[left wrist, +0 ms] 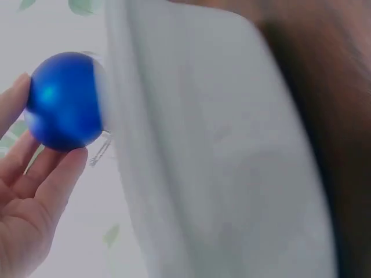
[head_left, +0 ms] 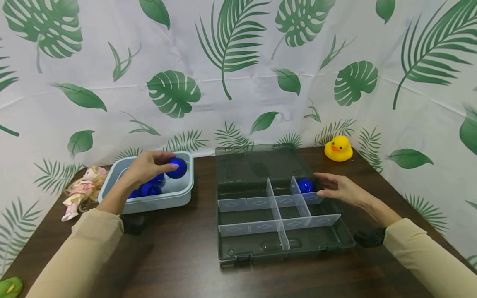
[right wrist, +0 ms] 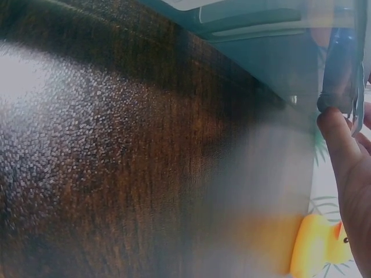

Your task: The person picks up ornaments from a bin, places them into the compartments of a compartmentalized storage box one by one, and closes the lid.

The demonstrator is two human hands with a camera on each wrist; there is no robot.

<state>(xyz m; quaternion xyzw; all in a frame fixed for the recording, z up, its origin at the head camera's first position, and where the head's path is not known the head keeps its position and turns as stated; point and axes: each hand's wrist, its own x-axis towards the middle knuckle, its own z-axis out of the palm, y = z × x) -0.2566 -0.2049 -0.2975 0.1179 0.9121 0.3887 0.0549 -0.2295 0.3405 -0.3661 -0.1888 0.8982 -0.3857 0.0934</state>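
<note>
My left hand point(head_left: 150, 165) pinches a shiny blue ball point(head_left: 176, 168) between thumb and fingers, above the right part of a pale blue plastic bin point(head_left: 160, 203). In the left wrist view the same ball point(left wrist: 65, 101) shows beyond the bin's wall, thumb on one side and fingertips on the other. More blue items point(head_left: 150, 188) lie in the bin, partly hidden by the hand. At the right, a second blue ball point(head_left: 306, 186) sits in the back right compartment of a dark see-through divider box point(head_left: 246, 242). Beside it my right hand point(head_left: 343, 189) has thumb and fingers spread, at the box's right edge.
The box's see-through lid point(head_left: 257, 163) lies folded back toward the patterned cloth point(head_left: 238, 107). A yellow rubber duck point(head_left: 338, 148) stands at the back right. Left of the bin lies a doll point(head_left: 83, 188). A green object point(head_left: 10, 287) is at the front left table corner.
</note>
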